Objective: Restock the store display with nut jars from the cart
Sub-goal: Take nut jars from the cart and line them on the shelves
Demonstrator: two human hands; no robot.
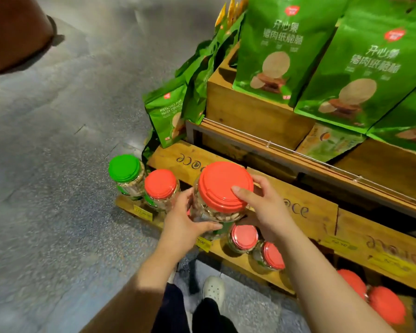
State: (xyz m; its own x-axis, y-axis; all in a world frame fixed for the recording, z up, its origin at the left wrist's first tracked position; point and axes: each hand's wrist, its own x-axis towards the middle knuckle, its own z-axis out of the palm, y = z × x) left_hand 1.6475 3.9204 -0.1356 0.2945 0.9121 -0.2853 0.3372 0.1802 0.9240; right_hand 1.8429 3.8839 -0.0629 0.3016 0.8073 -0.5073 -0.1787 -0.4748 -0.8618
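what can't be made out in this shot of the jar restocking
Head view only:
- The cart: not in the frame.
- Price tags: print too small and blurred to read.
- Label of the held jar: covered by the left hand and right hand.
- Jars at lower right: motion-blurred, partly behind the right forearm.
- Bottom of the green-lid jar: hidden by the shelf edge.

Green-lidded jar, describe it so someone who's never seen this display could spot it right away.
Start at the wooden display stacked with green snack bags. Drop to its lowest ledge by the floor and go to the far left end. There stands the green-lidded jar, the only green lid; every other jar lid in view is red, including its neighbour.
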